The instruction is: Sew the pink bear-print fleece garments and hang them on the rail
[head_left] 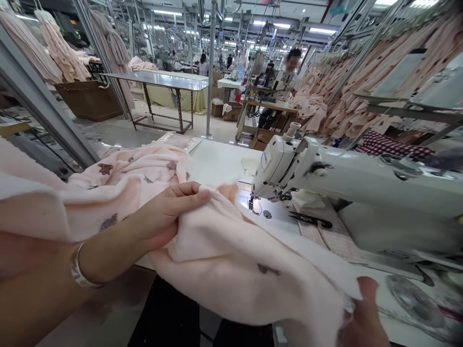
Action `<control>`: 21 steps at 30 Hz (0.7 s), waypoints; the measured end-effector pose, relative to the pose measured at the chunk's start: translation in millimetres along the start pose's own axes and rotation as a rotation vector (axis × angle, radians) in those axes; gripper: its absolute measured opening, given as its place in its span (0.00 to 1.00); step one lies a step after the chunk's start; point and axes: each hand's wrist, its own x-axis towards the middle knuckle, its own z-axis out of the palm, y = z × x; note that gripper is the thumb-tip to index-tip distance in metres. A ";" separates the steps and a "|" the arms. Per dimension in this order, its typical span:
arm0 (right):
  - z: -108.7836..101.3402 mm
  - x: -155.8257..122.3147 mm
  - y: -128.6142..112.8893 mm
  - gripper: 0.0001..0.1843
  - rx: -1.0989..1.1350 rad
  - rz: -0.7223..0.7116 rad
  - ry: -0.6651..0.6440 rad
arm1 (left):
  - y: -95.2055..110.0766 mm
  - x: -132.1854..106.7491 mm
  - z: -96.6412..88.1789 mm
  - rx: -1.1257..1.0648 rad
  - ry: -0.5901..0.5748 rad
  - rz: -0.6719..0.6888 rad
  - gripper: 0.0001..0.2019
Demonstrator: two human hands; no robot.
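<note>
A length of pale pink fleece fabric (246,260) with small brown printed figures stretches between my two hands, in front of a white sewing machine (347,178). My left hand (173,207), with a pale band on its wrist, pinches the fabric's upper edge near the machine's needle area. At the lower right, my right hand (365,313) grips the other end; it is blurred and partly cut off by the frame. More of the pink fabric lies heaped to the left, over the table edge. The lit needle plate (265,209) shows just beyond the cloth.
Black thread snips (311,220) lie on the machine bed. Thread cones (401,72) stand at the upper right, before racks of hanging pink garments (347,91). A metal-framed table (162,79) and a cardboard box (90,99) are behind. A co-worker (289,67) sits at another machine.
</note>
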 end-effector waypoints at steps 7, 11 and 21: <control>-8.7 1.3 1.9 0.20 0.260 0.263 -0.093 | -4.4 -0.8 -4.6 0.023 0.071 0.029 0.11; -14.0 -0.5 11.2 0.12 0.390 0.245 -0.035 | -8.7 0.3 -8.2 0.197 0.002 0.091 0.12; -7.4 7.4 11.2 0.08 0.147 -0.039 0.337 | -17.8 -3.1 -7.9 0.779 -0.071 0.403 0.14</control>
